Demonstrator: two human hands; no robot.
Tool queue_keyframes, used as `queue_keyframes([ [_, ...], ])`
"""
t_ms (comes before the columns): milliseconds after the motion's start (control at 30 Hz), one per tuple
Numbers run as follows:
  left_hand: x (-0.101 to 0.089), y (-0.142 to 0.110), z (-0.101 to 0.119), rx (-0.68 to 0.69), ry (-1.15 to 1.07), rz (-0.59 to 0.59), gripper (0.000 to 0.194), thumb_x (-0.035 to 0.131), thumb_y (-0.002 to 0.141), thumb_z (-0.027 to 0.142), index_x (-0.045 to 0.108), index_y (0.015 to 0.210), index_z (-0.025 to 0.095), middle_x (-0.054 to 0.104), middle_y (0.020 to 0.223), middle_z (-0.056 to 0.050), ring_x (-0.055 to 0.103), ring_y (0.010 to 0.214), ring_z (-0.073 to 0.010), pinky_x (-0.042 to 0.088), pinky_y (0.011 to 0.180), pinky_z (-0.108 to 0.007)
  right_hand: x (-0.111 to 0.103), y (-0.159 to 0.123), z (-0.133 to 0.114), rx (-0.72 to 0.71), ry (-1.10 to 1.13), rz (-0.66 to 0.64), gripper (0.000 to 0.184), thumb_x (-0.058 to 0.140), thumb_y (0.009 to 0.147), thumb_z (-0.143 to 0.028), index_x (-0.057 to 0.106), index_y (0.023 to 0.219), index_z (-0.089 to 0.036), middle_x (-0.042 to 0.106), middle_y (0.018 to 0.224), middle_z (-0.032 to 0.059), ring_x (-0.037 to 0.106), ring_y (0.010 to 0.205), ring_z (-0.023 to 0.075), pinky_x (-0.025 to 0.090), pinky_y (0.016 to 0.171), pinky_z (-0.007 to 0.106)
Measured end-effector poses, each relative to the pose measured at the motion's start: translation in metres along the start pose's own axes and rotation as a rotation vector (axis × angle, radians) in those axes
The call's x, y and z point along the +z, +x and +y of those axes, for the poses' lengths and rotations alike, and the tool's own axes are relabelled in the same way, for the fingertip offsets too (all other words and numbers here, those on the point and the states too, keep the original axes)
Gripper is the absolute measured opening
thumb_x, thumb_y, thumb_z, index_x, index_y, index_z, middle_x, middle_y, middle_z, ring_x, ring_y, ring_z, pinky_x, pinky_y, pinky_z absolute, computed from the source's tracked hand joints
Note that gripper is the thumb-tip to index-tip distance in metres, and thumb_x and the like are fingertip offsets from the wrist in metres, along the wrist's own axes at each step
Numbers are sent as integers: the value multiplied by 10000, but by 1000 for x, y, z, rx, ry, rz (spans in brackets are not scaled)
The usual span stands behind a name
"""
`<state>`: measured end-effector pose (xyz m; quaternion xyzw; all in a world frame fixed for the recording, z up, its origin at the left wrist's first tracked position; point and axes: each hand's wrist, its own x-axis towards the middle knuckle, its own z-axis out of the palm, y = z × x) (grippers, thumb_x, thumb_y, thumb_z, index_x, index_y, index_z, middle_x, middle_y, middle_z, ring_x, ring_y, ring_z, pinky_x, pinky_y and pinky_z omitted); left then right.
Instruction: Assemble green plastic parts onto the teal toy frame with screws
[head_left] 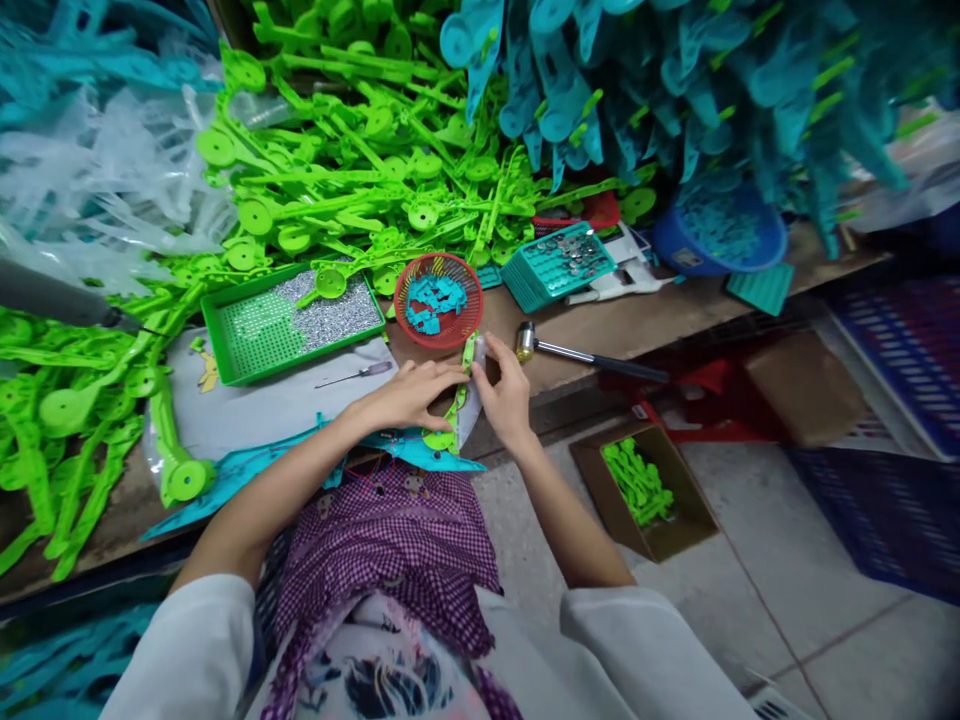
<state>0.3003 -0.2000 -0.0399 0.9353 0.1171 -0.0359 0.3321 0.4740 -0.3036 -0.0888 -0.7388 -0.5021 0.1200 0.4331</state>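
Both my hands meet at the front edge of a wooden workbench (645,320) on one long green plastic part (454,410). My left hand (409,393) lies over the part's left side with fingers curled on it. My right hand (505,395) pinches its upper end, where a small pale piece shows at the fingertips. A teal plastic piece (431,455) lies under the green part near my lap.
A red basket (439,299) of small teal bits stands just beyond my hands, a hammer (585,355) to the right, a green tray (289,322) of tiny metal pieces and a thin tool (356,374) to the left. Heaps of green and teal parts fill the back. A cardboard box (645,490) of green parts sits on the floor.
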Motion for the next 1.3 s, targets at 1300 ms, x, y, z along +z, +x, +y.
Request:
queue_keyframes([
  [1300,-9,1,8,75,72,-44,533,695,819,299,563,1321,177,477,1463,-131,381,1368,-338,306,1094,-452,66,114,-172,-434,-321,-476,316,433,952,-230,637,1192,-198,642,1206,102,625,997,246,469,787,374],
])
